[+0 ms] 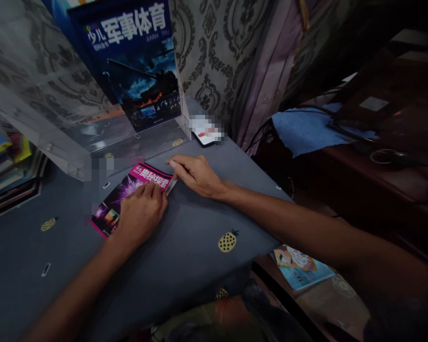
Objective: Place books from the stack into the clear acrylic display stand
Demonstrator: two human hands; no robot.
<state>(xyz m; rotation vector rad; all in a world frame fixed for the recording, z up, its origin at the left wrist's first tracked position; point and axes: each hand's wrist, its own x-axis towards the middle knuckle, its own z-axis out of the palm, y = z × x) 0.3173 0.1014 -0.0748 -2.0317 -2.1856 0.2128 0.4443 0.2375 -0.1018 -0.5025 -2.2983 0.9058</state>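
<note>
A book (128, 190) with a magenta and black cover and a purple burst picture lies at a slant on the grey-blue tablecloth. My left hand (144, 204) rests over its lower right part, fingers bent together on the cover, holding it. At the book's upper right corner is my right hand (198, 175), its thumb and index finger close together and the other fingers curled. Whether a page or the cover edge is between them is hidden. Just behind, a dark blue book (143, 71) with a tank picture stands upright in a clear plastic holder (75, 168).
A phone (209, 133) with a lit, partly pixelated screen lies near the holder. Stacked books (14, 185) stand at the left. Right of the table edge are a blue cloth (302, 128), cables and a brown surface. Lower down lies a colourful booklet (301, 268).
</note>
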